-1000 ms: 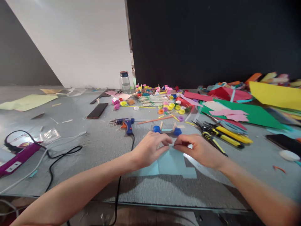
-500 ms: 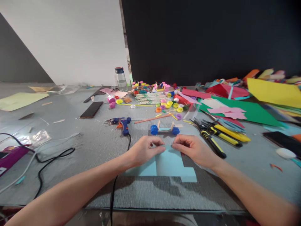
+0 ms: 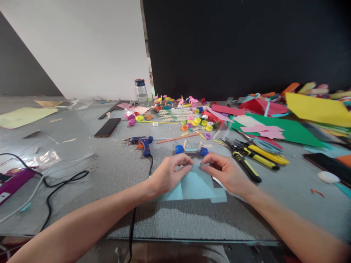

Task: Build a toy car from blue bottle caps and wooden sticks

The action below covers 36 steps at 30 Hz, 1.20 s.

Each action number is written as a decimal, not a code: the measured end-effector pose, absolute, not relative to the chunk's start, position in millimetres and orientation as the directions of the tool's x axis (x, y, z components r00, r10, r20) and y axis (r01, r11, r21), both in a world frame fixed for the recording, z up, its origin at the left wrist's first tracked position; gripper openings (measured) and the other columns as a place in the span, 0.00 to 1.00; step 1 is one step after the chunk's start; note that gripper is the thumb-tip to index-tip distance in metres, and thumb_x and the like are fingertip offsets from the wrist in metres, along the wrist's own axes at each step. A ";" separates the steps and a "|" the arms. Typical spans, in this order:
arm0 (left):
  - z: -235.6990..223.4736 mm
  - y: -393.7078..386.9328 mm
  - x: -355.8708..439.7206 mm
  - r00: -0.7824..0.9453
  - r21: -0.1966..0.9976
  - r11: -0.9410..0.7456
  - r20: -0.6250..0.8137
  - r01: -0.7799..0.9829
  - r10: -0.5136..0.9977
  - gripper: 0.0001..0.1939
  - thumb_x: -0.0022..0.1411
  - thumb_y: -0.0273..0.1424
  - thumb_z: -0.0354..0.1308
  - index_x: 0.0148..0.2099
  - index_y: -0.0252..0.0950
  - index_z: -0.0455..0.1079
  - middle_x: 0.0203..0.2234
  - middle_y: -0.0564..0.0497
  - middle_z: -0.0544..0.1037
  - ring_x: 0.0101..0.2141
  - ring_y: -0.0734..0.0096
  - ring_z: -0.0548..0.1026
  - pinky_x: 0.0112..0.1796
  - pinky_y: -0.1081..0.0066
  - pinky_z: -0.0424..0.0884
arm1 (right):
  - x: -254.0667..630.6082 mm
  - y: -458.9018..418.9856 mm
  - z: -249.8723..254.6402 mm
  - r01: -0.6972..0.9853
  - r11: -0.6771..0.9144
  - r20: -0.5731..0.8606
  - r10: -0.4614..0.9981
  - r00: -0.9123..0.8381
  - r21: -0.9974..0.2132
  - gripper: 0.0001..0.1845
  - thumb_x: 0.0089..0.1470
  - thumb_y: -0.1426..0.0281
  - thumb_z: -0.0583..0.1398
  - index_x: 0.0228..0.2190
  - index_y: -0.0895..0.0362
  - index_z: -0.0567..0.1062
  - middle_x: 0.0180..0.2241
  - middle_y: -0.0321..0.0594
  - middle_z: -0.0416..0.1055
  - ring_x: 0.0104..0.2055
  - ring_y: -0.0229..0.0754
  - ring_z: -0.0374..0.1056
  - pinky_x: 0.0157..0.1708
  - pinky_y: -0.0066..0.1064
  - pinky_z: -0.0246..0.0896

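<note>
A light blue sheet of paper (image 3: pixel 196 186), creased and with a tab at its lower right, is held just above the table near its front edge. My left hand (image 3: pixel 172 173) pinches its top edge between thumb and fingers. Close beside it, my right hand (image 3: pixel 226 171) pinches the same edge, the fingertips only a little apart. Right behind the hands is a small wheeled frame with blue bottle-cap wheels (image 3: pixel 179 149) and wooden uprights; my fingers nearly reach it in the view. A blue glue gun (image 3: pixel 146 145) lies to the left of it.
Pliers with yellow and black handles (image 3: pixel 246 166) lie right of my right hand. Coloured bottle caps (image 3: pixel 204 123) and sticks fill the back middle. A dark phone (image 3: pixel 108 128), a water bottle (image 3: pixel 141 91), a black cable (image 3: pixel 51 193) and green card (image 3: pixel 298 131) surround the work area.
Both hands have raised the paper's top edge slightly, and its lower edge has moved up and away from the table's front. Both pinches stay on the paper.
</note>
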State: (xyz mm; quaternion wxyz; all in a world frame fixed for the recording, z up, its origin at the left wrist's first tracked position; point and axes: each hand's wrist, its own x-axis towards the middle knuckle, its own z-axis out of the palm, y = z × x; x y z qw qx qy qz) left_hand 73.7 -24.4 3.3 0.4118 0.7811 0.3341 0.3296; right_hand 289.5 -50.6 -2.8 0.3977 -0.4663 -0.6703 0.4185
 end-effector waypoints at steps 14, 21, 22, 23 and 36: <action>1.5 -23.0 71.9 0.648 0.671 -0.668 0.358 0.321 0.672 0.05 0.67 0.28 0.59 0.38 0.36 0.76 0.33 0.51 0.80 0.38 0.67 0.76 0.45 0.66 0.69 | 282.0 -57.7 0.9 0.333 0.310 0.205 0.926 -0.316 -0.890 0.12 0.60 0.60 0.62 0.30 0.55 0.74 0.24 0.33 0.66 0.26 0.36 0.60 0.26 0.29 0.56; 5.0 -27.2 74.7 0.650 0.766 -0.564 0.264 0.307 0.713 0.07 0.66 0.29 0.59 0.35 0.34 0.76 0.28 0.52 0.76 0.31 0.72 0.72 0.34 0.73 0.66 | 285.5 -55.5 5.2 0.321 0.311 0.207 0.925 -0.320 -0.895 0.11 0.60 0.61 0.61 0.30 0.55 0.74 0.24 0.34 0.69 0.25 0.36 0.61 0.24 0.28 0.55; 5.6 -28.0 75.3 0.648 0.787 -0.530 0.228 0.317 0.727 0.08 0.66 0.29 0.59 0.34 0.34 0.76 0.27 0.53 0.76 0.30 0.73 0.71 0.32 0.73 0.64 | 286.1 -55.0 4.6 0.319 0.308 0.203 0.924 -0.324 -0.896 0.12 0.60 0.60 0.61 0.30 0.55 0.74 0.24 0.34 0.69 0.25 0.36 0.61 0.24 0.28 0.56; 6.2 -28.6 75.9 0.642 0.803 -0.497 0.196 0.328 0.741 0.08 0.65 0.30 0.58 0.33 0.34 0.76 0.26 0.53 0.75 0.29 0.73 0.70 0.31 0.74 0.63 | 286.5 -54.6 3.9 0.318 0.305 0.198 0.924 -0.328 -0.898 0.12 0.59 0.60 0.62 0.30 0.55 0.75 0.24 0.34 0.69 0.25 0.36 0.62 0.24 0.28 0.56; -5.1 -25.7 69.4 0.631 0.766 -0.505 0.170 0.399 0.757 0.08 0.67 0.30 0.56 0.35 0.35 0.74 0.29 0.53 0.77 0.31 0.71 0.72 0.34 0.72 0.65 | 335.4 -29.5 30.9 0.477 0.359 0.403 0.915 -0.011 -0.802 0.14 0.62 0.57 0.60 0.30 0.53 0.73 0.27 0.36 0.69 0.25 0.37 0.64 0.26 0.32 0.61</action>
